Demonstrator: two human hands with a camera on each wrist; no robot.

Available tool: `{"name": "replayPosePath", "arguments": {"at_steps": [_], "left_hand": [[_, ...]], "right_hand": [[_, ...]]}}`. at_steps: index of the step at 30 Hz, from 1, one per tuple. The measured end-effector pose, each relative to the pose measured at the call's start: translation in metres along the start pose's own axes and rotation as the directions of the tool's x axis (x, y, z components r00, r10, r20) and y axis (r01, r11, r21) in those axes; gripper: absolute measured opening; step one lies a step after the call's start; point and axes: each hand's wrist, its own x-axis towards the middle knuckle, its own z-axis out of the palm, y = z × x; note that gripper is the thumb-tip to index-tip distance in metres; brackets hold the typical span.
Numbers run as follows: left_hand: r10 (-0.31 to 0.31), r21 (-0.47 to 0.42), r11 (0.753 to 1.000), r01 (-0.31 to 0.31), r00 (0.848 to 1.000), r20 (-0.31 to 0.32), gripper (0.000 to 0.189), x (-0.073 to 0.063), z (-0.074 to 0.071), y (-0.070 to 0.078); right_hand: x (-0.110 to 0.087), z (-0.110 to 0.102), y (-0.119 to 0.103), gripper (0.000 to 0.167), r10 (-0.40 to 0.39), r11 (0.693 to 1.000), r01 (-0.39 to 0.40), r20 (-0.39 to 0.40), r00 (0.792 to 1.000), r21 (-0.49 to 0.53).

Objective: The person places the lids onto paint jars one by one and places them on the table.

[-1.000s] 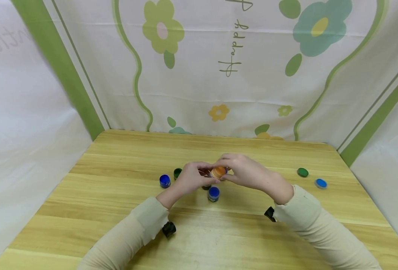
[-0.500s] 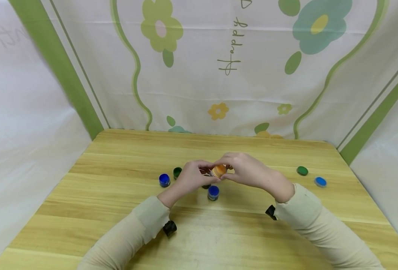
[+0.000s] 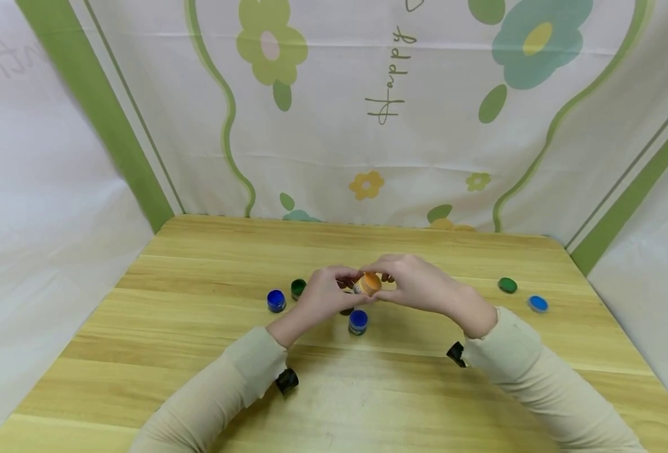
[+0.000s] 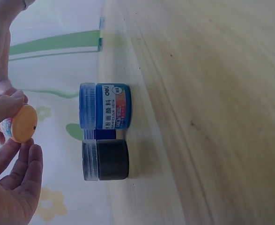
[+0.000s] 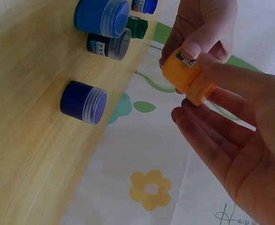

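Note:
An orange paint jar (image 3: 370,284) is held up above the table between both hands. My left hand (image 3: 324,297) grips the jar's body, thumb across its label, as the right wrist view shows. The thumb and fingers of my right hand (image 3: 419,286) pinch the jar's ridged orange lid (image 5: 200,90). In the left wrist view the jar's orange base (image 4: 25,123) faces the camera. Just below the hands stand a blue paint jar (image 3: 358,323) and a black one (image 4: 113,159). A dark blue jar (image 5: 81,101) stands farther off, hidden behind the hands in the head view.
Left of the hands, an open-topped-looking blue jar (image 3: 276,301) and a green jar (image 3: 297,289) stand on the wooden table (image 3: 198,352). A green disc-shaped lid (image 3: 507,285) and a blue one (image 3: 538,304) lie at the right. A flower-printed cloth (image 3: 311,126) hangs behind.
The orange jar has tilted slightly and shifted a little to the right. My right fingers have shifted around its lid, while the left hand keeps its grip. Other jars stay put.

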Motion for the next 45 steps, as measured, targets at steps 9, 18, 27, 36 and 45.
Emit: {"name": "replayPosePath", "arguments": {"at_steps": [9, 18, 27, 36, 45], "left_hand": [[0.033, 0.035, 0.999, -0.033, 0.999, -0.004, 0.037, 0.0022, 0.0033, -0.0017], [0.014, -0.015, 1.0, -0.014, 1.0, -0.007, 0.038, 0.0012, 0.0022, -0.0007], [0.024, 0.021, 1.0, -0.023, 0.999, -0.028, 0.037, 0.0018, 0.0046, 0.0002], [0.033, 0.036, 0.999, -0.032, 0.999, -0.031, 0.037, 0.002, 0.0053, 0.0005], [0.044, 0.023, 0.999, -0.043, 0.998, -0.042, 0.036, -0.0026, 0.0059, 0.0022]], "right_hand": [[0.0003, -0.0008, 0.0, 0.027, 0.057, 0.998, -0.057, 0.027, 0.998, 0.008], [-0.0032, -0.0004, 0.0044, 0.036, -0.046, 0.998, 0.046, -0.008, 0.999, 0.035], [-0.0033, -0.0004, 0.0032, 0.033, 0.033, 0.999, -0.033, -0.017, 0.999, 0.017], [-0.0046, -0.0005, 0.0022, 0.028, 0.002, 1.0, -0.001, -0.033, 0.999, 0.022], [-0.0016, 0.0036, -0.0006, 0.034, -0.033, 0.999, 0.033, -0.038, 0.999, -0.007]]}}
